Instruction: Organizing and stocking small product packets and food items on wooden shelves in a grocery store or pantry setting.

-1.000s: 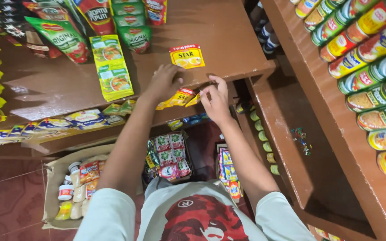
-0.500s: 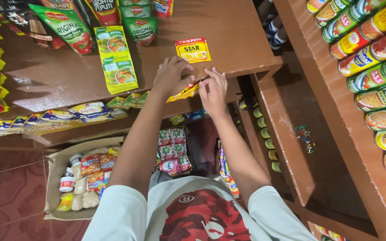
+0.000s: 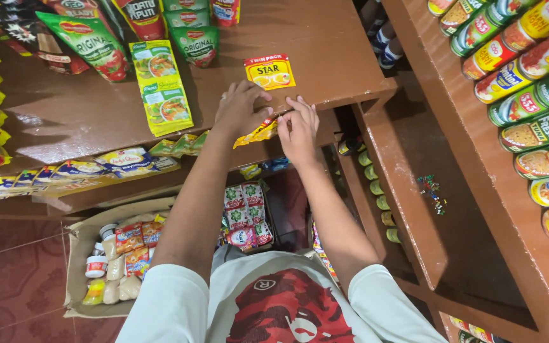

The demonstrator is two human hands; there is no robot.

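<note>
Both my hands work on a strip of small yellow sachets [image 3: 258, 133] at the front edge of a brown wooden shelf [image 3: 325, 57]. My left hand [image 3: 239, 109] presses down on the strip and grips its upper part. My right hand [image 3: 298, 130] pinches the strip's right end between thumb and fingers. One yellow and red sachet [image 3: 269, 72] lies flat on the shelf just beyond my hands. Most of the strip is hidden under my fingers.
Green and yellow soup packets [image 3: 160, 89] and red and green sauce pouches [image 3: 90, 44] lie on the shelf to the left. Rows of cans [image 3: 528, 101] fill the right-hand rack. A cardboard box of small bottles and packets [image 3: 112, 260] sits on the red floor.
My hands have stayed on the sachet strip at the shelf edge; my right hand's fingers have closed in tighter on its end. The view has shifted slightly.
</note>
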